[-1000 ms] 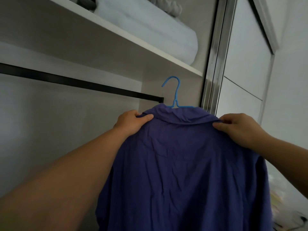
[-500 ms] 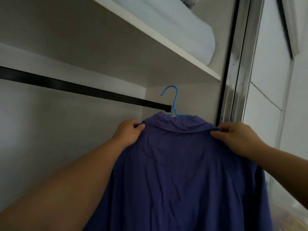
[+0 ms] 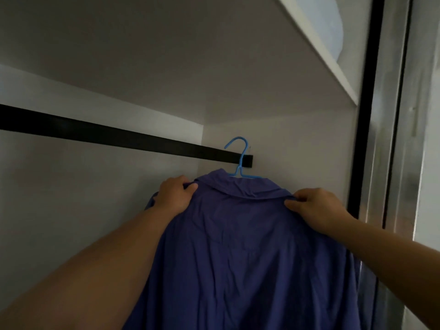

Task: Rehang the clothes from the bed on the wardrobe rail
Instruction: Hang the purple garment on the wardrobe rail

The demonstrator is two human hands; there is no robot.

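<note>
Shirt (image 3: 250, 246), purple, hangs on a blue hanger (image 3: 239, 160) whose hook overlaps the right end of the black wardrobe rail (image 3: 107, 134); whether it is seated is unclear. Left hand (image 3: 175, 197) and right hand (image 3: 314, 209) each pinch a shoulder beside the collar.

White shelf (image 3: 338, 75) carries pale folded bedding (image 3: 326, 22).

shirt (image 3: 250, 246) hem cut off below, hanger (image 3: 240, 160) shoulders hidden, bedding (image 3: 326, 27) blurred
</note>
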